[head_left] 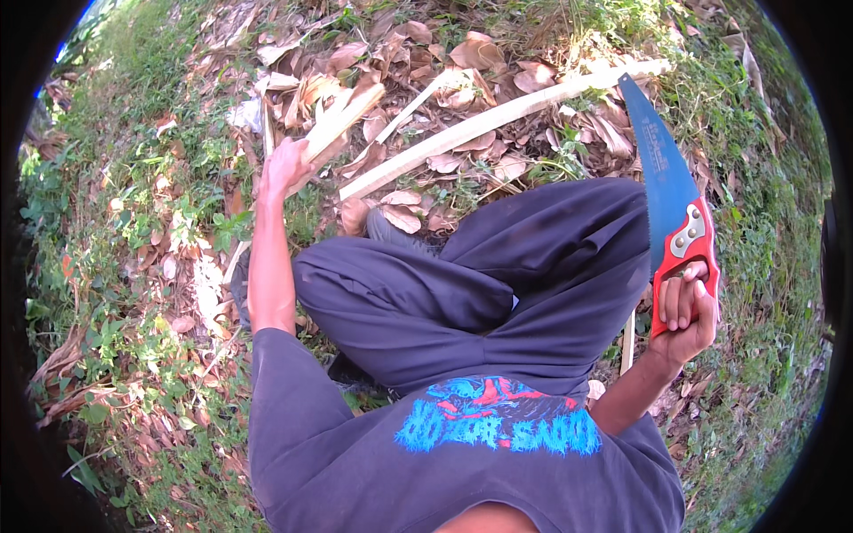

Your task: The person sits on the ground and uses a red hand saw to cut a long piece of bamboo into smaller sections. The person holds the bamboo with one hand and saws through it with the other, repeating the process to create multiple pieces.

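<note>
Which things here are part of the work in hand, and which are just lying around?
In use:
- hand saw, blue blade, red handle, gripped by right hand
- split pale wood piece, held by left hand

Lying about:
- long pale wooden slat on the ground
- thin stick
- dry leaves
- grass

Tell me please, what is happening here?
A person sits on leaf-covered ground outdoors, knees bent. The left hand grips the end of a pale split piece of wood that points away over the dry leaves. The right hand holds a hand saw by its red handle, blue blade raised and touching no wood. A long pale stick lies on the ground in front of the knees.
</note>
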`<state>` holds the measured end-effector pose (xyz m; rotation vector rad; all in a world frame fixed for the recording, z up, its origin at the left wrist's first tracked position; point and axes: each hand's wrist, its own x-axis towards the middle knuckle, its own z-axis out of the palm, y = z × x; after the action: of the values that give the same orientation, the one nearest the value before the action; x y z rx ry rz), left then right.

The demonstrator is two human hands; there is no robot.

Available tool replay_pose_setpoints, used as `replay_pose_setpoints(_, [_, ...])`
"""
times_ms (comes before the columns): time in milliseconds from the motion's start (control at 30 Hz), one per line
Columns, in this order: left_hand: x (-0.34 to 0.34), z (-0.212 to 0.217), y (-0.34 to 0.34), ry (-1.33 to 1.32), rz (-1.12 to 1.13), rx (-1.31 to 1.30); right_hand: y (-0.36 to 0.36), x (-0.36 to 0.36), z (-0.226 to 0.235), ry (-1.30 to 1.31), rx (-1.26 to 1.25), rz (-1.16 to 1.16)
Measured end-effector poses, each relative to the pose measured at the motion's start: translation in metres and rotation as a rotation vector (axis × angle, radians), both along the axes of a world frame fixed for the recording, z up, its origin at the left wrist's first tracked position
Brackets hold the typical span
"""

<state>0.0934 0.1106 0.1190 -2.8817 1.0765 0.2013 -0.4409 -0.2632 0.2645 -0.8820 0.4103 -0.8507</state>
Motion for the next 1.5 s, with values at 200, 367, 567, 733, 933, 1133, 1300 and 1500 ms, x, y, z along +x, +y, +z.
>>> replay_pose_setpoints(200, [-0.060, -0.006, -0.090, 0.089, -0.206, -0.090, 0.004, 0.014, 0.005, -0.014, 0.002, 0.057])
replay_pose_setpoints(367, [-0.076, -0.050, -0.160, 0.036, -0.282, -0.193, 0.006, 0.009, 0.010, -0.020, -0.028, 0.089])
replay_pose_setpoints(567, [-0.055, -0.147, -0.163, 0.017, -0.143, -0.310, 0.010, 0.001, 0.007, 0.011, -0.048, 0.100])
replay_pose_setpoints(733, [-0.075, -0.134, -0.157, 0.045, -0.120, -0.388, 0.020, 0.014, 0.002, -0.029, -0.079, 0.162])
replay_pose_setpoints(933, [-0.082, -0.106, -0.151, -0.083, -0.335, -0.582, 0.042, 0.037, 0.007, -0.016, -0.045, 0.231])
replay_pose_setpoints(1133, [-0.083, -0.129, -0.133, -0.008, -0.314, -0.610, 0.048, 0.035, 0.007, 0.024, -0.074, 0.360])
replay_pose_setpoints(1300, [-0.104, -0.111, -0.146, 0.011, -0.228, -0.510, 0.055, 0.038, 0.003, 0.056, -0.084, 0.335])
replay_pose_setpoints(1500, [-0.125, -0.104, -0.144, 0.014, -0.113, -0.268, 0.076, 0.051, -0.005, 0.124, -0.068, 0.335])
